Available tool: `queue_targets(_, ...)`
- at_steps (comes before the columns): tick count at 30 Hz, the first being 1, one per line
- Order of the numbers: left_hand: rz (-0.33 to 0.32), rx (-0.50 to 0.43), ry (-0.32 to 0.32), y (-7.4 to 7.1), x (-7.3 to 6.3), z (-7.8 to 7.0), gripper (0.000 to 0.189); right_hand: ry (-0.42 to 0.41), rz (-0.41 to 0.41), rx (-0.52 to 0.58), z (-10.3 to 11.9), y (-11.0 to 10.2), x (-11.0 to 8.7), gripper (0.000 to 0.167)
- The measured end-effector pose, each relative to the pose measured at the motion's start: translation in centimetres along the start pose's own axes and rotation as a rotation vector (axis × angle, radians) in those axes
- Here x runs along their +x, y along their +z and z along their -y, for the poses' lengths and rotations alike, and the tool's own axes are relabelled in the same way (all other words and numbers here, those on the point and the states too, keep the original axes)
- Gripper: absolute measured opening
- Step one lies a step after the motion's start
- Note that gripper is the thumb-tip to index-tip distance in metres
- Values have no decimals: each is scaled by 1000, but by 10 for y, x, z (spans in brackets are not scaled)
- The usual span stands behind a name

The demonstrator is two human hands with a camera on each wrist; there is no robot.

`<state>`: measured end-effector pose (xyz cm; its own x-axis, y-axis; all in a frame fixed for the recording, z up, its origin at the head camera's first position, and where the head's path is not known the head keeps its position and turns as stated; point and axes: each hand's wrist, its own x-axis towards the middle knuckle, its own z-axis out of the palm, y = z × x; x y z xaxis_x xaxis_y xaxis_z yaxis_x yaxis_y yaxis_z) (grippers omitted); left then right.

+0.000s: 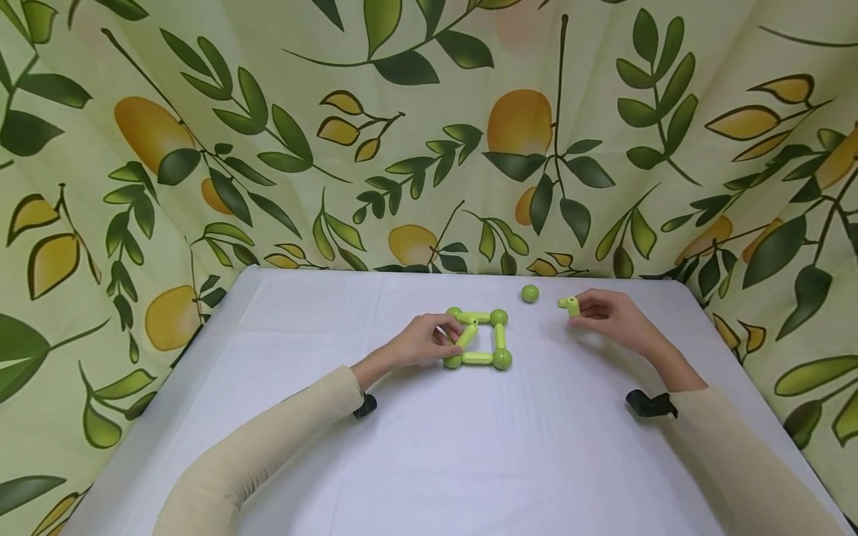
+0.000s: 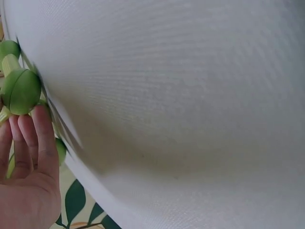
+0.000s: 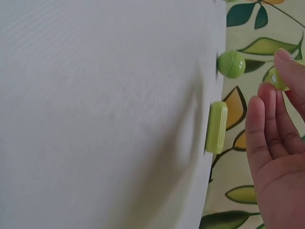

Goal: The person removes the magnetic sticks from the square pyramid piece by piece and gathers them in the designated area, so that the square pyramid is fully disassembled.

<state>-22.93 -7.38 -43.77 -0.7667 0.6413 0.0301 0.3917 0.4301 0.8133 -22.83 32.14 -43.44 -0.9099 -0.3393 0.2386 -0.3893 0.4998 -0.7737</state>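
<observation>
On the white table lies a square frame (image 1: 500, 336) of green balls joined by pale green rods. A further rod (image 1: 467, 336) slants up from the square's near left ball (image 1: 453, 362). My left hand (image 1: 424, 341) pinches this rod, its fingers beside the ball. In the left wrist view the left hand (image 2: 34, 167) reaches up to a green ball (image 2: 22, 91); its thumb is mostly hidden. My right hand (image 1: 613, 316) holds a short rod (image 1: 573, 307) by its fingertips, right of the square. In the right wrist view thumb and fingers pinch that rod (image 3: 276, 79).
A loose green ball (image 1: 529, 293) lies near the table's far edge. Beside it, a loose rod (image 3: 217, 128) lies on the table, partly hidden behind the held rod in the head view. A leaf-patterned curtain (image 1: 429, 149) hangs behind the table (image 1: 429, 461).
</observation>
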Motion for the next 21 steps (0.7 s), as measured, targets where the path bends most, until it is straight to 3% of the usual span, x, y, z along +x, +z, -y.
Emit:
queue_targets(12, -14, 3, -8, 1, -2, -4, 24, 49, -78, -24, -17, -26, -22, 28)
queue_targets(21, -11, 10, -5, 1, -2, -5, 24, 104, -80, -130, -35, -41, -25, 30)
